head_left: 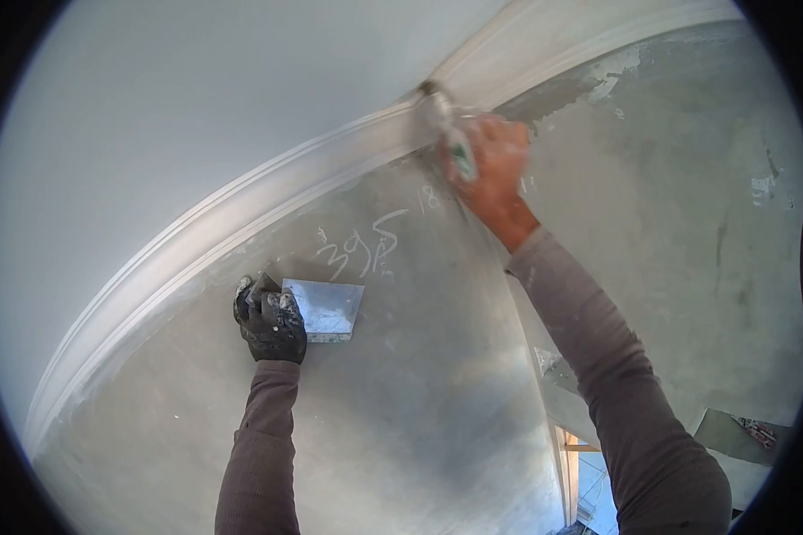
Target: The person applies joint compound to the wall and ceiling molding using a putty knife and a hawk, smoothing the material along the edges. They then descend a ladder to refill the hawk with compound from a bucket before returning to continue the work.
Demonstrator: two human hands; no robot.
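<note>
My right hand (493, 169), bare and blurred by motion, is closed around a brush (455, 143) with a pale handle bearing a green mark. Its dark tip meets the white cornice (330, 159) at the inner corner, where wall and ceiling join. Lower left, my left hand (274, 323) wears a black glove spotted with white. Those gloved fingers grip a flat, shiny metal trowel (326, 308) that juts out to the right, its underside edge smeared with pale material. A darker grey piece (263, 287) shows between the thumb and fingers.
Grey plastered wall (401, 383) carries chalk numbers (361, 251) below the cornice. The ceiling (214, 89) is smooth and pale. On the right wall, patches of coating (607, 80) look flaked. A wooden frame edge (567, 473) and a bright opening (598, 490) lie at bottom right.
</note>
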